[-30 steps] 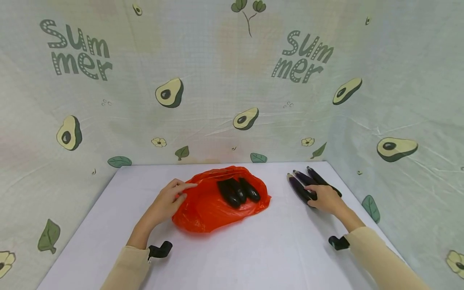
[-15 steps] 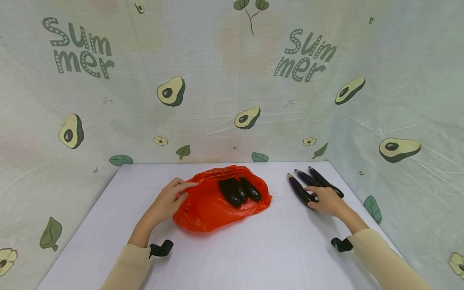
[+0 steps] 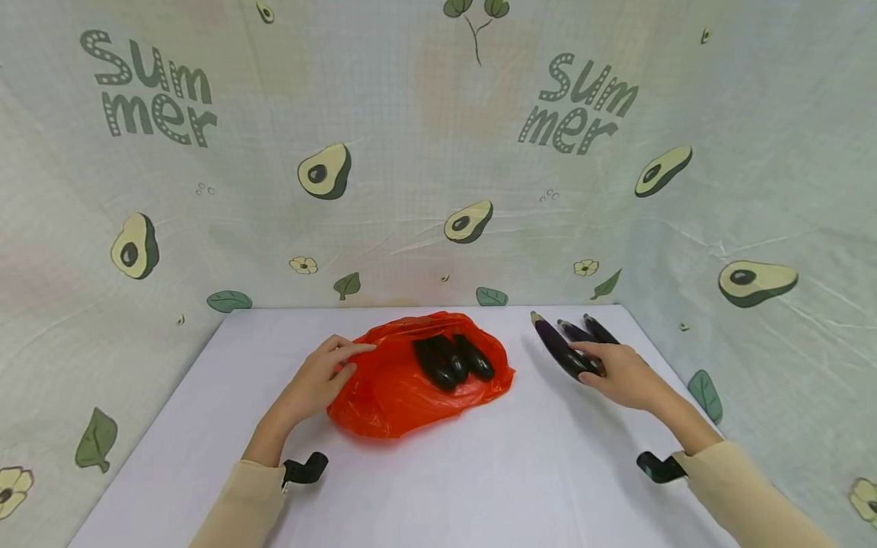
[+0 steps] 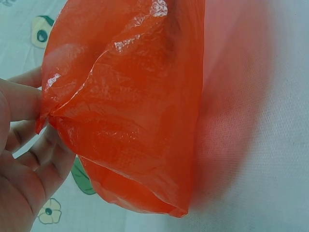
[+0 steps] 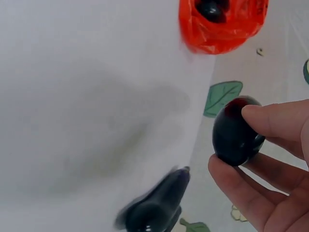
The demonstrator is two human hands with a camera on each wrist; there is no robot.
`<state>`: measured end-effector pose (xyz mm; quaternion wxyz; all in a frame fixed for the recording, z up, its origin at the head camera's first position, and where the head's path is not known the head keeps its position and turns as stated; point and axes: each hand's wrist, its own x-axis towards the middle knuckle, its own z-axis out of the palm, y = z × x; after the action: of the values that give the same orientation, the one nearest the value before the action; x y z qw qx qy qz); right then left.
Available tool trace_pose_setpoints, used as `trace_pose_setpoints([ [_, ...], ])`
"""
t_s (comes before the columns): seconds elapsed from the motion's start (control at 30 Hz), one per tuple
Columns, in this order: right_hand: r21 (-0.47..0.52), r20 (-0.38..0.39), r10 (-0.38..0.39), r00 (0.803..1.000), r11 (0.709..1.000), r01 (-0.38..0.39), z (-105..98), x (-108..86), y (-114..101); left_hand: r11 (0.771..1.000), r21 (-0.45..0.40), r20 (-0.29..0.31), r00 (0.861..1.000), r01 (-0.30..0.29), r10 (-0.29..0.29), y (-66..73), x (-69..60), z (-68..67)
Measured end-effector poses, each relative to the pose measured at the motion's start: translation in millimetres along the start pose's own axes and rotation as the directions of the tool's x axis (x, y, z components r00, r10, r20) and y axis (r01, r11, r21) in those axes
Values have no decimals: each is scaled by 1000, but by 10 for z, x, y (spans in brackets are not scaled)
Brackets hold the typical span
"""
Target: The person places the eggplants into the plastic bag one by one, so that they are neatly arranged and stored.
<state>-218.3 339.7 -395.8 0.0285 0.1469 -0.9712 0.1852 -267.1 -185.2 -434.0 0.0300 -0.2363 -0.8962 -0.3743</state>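
Note:
My left hand (image 3: pixel 317 382) pinches the left rim of a red plastic bag (image 3: pixel 384 403); the left wrist view shows thumb and fingers on its gathered edge (image 4: pixel 48 113). Inside the bag lie three dark eggplants (image 3: pixel 438 365) side by side, their far ends partly covered. Over at the right, my right hand (image 3: pixel 620 373) grips a long purple eggplant (image 3: pixel 553 340) near its rounded end, tilted with the stem end away. In the right wrist view this eggplant (image 5: pixel 236 133) is seen end-on between thumb and fingers, raised off the table.
Two more eggplants (image 3: pixel 599 329) lie on the white table (image 3: pixel 479 479) just behind the right hand, partly hidden by it. A patterned cloth (image 3: pixel 384 251) rises behind the table and along both sides. Each wrist carries a small black camera (image 3: pixel 306 469).
My right hand has taken hold of the nearest eggplant and lifted it from the table beside the other two, its stem end shifting left and up. The left hand stays at the bag.

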Motion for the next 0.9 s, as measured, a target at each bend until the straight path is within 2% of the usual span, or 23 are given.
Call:
trace_pose_setpoints([
  [0.17, -17, -9, -73, 997, 997, 73, -89, -4, -219, 1000, 2, 1, 1000, 1, -1, 11, 0, -5],
  [0.47, 51, 8, -182, 983, 982, 181, -115, -4, -619, 1000, -5, -1, 1000, 4, -4, 7, -5, -2],
  [0.63, 104, 54, -217, 975, 972, 211, -71, 30, -817, 1000, -4, -1, 1000, 7, -7, 12, -13, -2],
  [0.9, 167, 149, -232, 961, 964, 207, 60, 137, -1051, 1000, 1, -5, 1000, 5, -5, 12, -11, 2],
])
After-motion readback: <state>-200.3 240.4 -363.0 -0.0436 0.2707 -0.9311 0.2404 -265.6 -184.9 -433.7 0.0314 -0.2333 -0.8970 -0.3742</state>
